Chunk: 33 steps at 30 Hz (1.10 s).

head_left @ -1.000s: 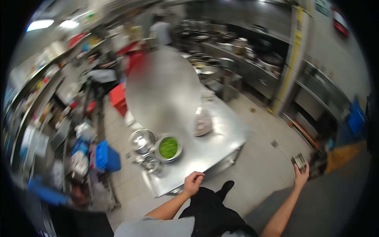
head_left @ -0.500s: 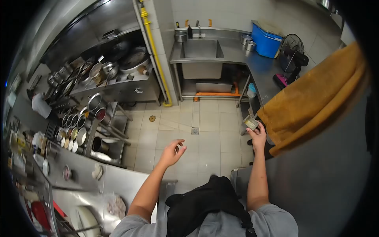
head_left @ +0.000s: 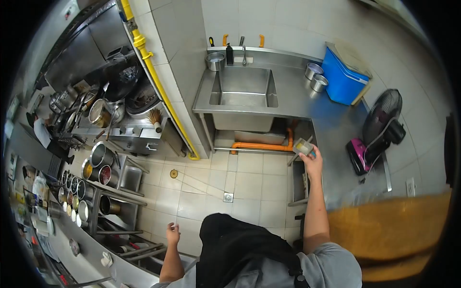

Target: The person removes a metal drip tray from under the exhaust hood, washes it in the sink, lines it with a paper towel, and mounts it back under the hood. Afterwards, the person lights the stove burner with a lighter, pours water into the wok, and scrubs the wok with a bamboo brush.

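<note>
My right hand (head_left: pixel 313 162) grips a small clear box-shaped container (head_left: pixel 302 146) with something yellowish in it. It is held up in front of the steel counter's left edge, right of the sink's underside; I cannot make out the contents. Low on the left, above the tiled floor (head_left: pixel 192 204), my left hand (head_left: pixel 173 235) is open and holds nothing, its fingers loosely bent. The steel sink (head_left: pixel 244 97) lies ahead, set in a steel counter (head_left: pixel 292 86).
Right of the sink stand two metal pots, a blue cooler box (head_left: pixel 342 77) and a fan (head_left: pixel 384 120). A brown cloth (head_left: pixel 384 230) hangs at lower right. Stoves with woks (head_left: pixel 120 81) and a rack of containers (head_left: pixel 98 163) line the left, where another person (head_left: pixel 42 134) stands.
I have moved forward, so the sink and fan are nearer and the brown cloth has dropped lower. My left hand has swung down and left; my right hand still grips the container.
</note>
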Each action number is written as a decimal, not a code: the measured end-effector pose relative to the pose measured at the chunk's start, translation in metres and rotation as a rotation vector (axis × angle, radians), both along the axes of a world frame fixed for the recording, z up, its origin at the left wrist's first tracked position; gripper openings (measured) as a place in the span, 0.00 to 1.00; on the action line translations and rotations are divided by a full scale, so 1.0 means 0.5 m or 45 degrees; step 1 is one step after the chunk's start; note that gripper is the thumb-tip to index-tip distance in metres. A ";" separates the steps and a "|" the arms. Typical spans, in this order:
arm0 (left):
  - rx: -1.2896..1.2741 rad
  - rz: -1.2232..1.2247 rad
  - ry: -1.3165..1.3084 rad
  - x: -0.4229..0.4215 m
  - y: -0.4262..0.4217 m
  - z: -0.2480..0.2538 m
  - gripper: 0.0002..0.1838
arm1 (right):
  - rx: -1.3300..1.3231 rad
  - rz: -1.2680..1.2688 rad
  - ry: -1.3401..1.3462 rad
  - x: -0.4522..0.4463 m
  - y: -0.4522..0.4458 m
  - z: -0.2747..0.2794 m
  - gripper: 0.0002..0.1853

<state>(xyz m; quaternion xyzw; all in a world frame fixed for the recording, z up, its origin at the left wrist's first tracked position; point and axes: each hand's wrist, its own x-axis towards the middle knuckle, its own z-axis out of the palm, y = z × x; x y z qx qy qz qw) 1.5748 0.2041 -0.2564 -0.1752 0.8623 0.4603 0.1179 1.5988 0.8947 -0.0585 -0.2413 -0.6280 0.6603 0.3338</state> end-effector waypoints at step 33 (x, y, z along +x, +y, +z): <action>1.068 0.134 -0.155 -1.631 1.635 0.117 0.19 | 0.213 0.537 -0.443 -1.548 0.527 -0.272 0.45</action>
